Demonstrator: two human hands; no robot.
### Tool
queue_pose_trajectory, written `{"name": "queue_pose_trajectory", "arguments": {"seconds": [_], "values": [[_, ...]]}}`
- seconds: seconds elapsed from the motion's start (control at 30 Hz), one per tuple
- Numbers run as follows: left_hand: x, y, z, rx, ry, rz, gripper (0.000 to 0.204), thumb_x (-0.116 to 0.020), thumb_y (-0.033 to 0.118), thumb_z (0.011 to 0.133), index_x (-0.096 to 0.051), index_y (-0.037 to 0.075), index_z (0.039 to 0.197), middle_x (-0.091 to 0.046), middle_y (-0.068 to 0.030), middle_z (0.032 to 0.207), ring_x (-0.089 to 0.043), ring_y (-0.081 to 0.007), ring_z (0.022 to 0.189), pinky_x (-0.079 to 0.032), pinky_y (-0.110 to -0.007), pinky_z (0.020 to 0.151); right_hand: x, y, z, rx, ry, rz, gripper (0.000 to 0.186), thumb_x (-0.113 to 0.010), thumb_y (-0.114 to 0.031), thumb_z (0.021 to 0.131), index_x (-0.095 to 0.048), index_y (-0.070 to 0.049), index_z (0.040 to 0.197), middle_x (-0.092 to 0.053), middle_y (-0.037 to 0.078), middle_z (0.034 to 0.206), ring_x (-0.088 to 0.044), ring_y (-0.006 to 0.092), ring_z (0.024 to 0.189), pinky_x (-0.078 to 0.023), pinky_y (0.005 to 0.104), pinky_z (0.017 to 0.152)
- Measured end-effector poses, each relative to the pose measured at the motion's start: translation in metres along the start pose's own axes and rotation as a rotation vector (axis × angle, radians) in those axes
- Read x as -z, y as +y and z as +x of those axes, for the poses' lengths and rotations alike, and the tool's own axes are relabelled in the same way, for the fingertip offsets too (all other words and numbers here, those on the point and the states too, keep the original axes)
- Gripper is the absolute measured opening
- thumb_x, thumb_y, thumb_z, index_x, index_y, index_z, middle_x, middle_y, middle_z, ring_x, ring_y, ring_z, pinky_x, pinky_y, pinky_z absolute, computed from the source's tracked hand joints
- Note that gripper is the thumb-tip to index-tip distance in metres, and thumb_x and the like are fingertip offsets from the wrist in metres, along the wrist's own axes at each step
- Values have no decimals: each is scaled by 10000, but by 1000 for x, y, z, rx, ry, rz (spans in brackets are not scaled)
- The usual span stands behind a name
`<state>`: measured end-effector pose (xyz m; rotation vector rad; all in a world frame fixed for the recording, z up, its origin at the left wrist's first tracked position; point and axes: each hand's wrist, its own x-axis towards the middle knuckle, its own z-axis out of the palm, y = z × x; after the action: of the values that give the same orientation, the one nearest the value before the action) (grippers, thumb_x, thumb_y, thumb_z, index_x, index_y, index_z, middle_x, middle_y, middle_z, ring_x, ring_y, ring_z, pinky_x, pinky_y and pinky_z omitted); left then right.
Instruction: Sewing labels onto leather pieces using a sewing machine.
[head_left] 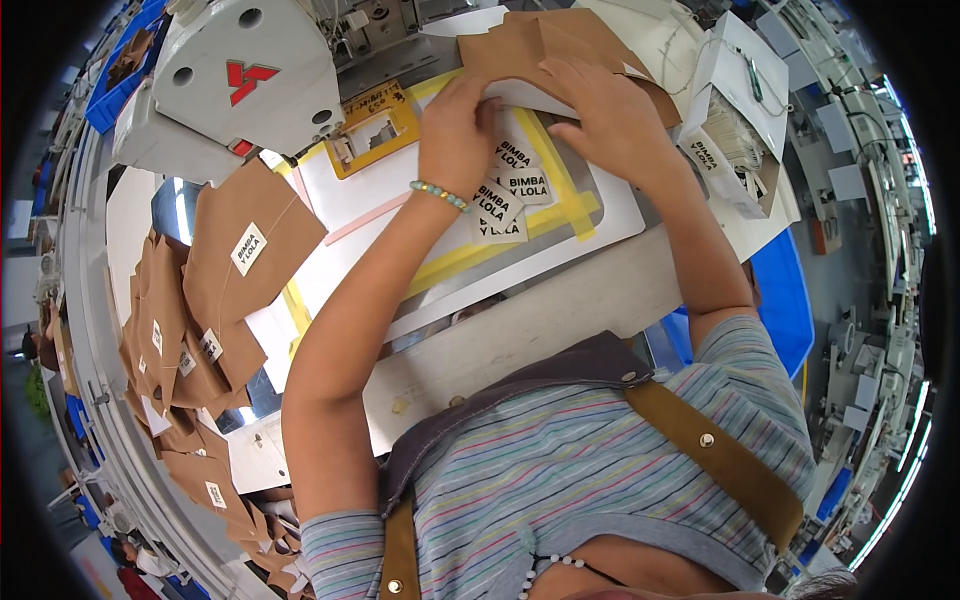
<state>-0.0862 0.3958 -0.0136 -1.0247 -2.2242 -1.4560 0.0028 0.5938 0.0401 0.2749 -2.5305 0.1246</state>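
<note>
Left hand [452, 130] and right hand [610, 112] are positioned at the near edge of the brown pieces [590, 38], which lie on the desk [570, 295] directly beyond and between them. Right hand: open, fingers spread over the near edge of the pieces, thumb extended toward the left hand. Left hand: fingers curled inward, fingertips partly hidden; whether it grasps anything cannot be told. Left forearm: angled upward and to the right across the white board [622, 205], elbow bent, one bracelet [440, 195] at the wrist. Right forearm: angled upward and to the left, elbow bent.

Count: four loose labels [528, 186] are visible, overlapping, just beside the left wrist, inside the yellow tape [575, 212]. One yellow frame [400, 135] sits left of the left hand, beneath one machine [240, 95]. One white box [750, 165], containing labels, stands right of the right hand. Labelled brown panels [225, 285] overlap at the far left; their exact number cannot be told.
</note>
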Motion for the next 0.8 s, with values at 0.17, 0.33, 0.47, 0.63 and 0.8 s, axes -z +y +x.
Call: {"name": "queue_pose_trajectory", "arguments": {"seconds": [0.17,0.33,0.47,0.63,0.8], "values": [[33,-10,-18,-48,0,202,145,-723,24,890,-772,63,1020,-736,-115,980,-717,-315,924,-583,-442,773,0,37,7,-58,-262,-216,268,-749,-132,863,-787,-98,1126,-745,49,1015,-703,287,1022,-556,430,887],[61,-16,-42,-229,-180,553,184,-735,54,838,-746,59,1021,-721,-85,962,-716,-282,902,-597,-405,753,-12,28,21,116,-76,-187,292,-687,-30,832,-784,-100,1099,-733,41,1039,-690,288,1002,-558,443,859],[85,-16,-56,-343,-305,805,193,-712,82,839,-718,62,1032,-736,-77,1013,-723,-246,914,-604,-366,737,-22,3,31,162,57,-71,342,-675,-8,840,-788,-112,1146,-744,42,1141,-703,282,1049,-580,424,865],[110,-21,-75,-403,-305,975,173,-687,92,863,-723,52,1027,-756,-74,1036,-730,-222,922,-616,-334,742,-33,-20,43,215,126,13,360,-686,-23,849,-781,-116,1183,-749,39,1237,-709,270,1109,-598,393,870],[133,-26,-90,-382,-340,1154,209,-715,102,810,-739,26,1003,-752,-97,1022,-721,-202,890,-600,-323,678,-48,-42,42,155,-295,-28,506,-675,30,854,-734,-122,1333,-695,48,1418,-674,275,1231,-580,403,977]]}}
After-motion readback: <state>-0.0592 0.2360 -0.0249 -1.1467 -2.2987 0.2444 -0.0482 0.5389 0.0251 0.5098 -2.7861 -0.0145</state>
